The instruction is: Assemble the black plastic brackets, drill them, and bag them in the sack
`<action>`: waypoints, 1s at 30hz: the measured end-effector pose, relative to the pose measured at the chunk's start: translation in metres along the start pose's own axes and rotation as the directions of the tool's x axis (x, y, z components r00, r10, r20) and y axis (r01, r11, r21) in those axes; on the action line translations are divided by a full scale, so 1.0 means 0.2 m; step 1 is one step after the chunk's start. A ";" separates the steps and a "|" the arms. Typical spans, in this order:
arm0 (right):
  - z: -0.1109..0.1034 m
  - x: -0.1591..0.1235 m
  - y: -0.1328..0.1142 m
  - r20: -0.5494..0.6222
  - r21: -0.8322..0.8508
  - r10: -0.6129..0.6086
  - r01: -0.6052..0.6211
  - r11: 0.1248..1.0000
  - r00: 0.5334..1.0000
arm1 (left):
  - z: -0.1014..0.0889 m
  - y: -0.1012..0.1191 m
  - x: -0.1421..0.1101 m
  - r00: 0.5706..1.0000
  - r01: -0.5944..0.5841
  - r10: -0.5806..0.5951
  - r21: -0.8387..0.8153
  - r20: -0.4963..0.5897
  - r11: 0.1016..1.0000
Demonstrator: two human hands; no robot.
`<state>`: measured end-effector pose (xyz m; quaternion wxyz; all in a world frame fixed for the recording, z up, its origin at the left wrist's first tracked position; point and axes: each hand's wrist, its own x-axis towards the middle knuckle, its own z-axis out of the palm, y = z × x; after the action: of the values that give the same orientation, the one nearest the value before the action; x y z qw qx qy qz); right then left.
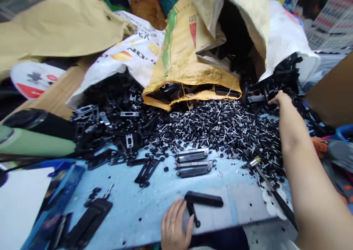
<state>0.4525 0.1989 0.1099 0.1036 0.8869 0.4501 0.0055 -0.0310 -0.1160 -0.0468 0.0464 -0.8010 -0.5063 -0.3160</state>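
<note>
My left hand [175, 222] lies at the table's near edge, its fingers stretched flat and thumb apart. Beside its thumb is a small black part with a round end [196, 220], and a black handle-shaped piece [204, 199] rests just beyond the fingertips. My right hand [280, 97] reaches far out to the right, into a heap of black plastic parts [288, 71]; its fingers are mostly hidden there. Between the hands, two pairs of slim black and metal pieces [194, 163] lie in a row on the blue table [154, 209].
Many small black-headed metal pins [215, 125] spread across the table's back. Open sacks, one yellow [179, 62], stand behind them. A hammer [271, 187] lies near my right forearm. At left are more black parts [110, 128], a green cylinder [35, 142] and a blue tray [68, 183].
</note>
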 end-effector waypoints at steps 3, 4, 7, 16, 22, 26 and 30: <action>-0.04 -0.22 0.01 0.219 -0.034 0.042 -0.035 0.999 0.975 | 0.01 0.02 0.02 0.997 0.050 -0.052 -0.028 -0.058 0.998; -0.04 -0.29 0.00 0.244 -0.036 0.021 -0.013 0.999 0.970 | 0.01 0.03 0.02 0.996 0.059 -0.061 -0.034 -0.070 0.998; 0.01 -0.52 -0.03 0.245 -0.069 -0.026 0.044 0.997 0.969 | 0.02 0.04 0.02 0.993 0.061 -0.065 -0.046 -0.093 0.997; 0.01 -1.17 -0.13 0.109 -0.244 -0.445 0.458 0.855 0.889 | -0.02 0.08 0.21 0.961 -0.191 0.222 -0.185 0.163 0.964; 0.05 -1.63 -0.16 0.297 -0.116 -0.734 0.786 0.607 0.611 | 0.02 0.11 0.39 0.780 -0.196 0.302 -0.245 0.549 0.950; 0.21 -1.85 -0.12 0.386 0.104 -0.866 0.917 0.385 0.319 | -0.02 0.08 0.34 0.770 -0.122 0.227 -0.211 0.597 0.970; 0.37 -1.94 -0.11 0.326 0.165 -0.908 0.930 0.329 0.264 | -0.04 0.10 0.34 0.741 -0.104 0.270 -0.293 0.614 0.951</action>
<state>0.2124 -0.1116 0.0650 0.1943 0.4422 0.8513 -0.2048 0.0018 -0.0753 0.0019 -0.1965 -0.9070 -0.3655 -0.0723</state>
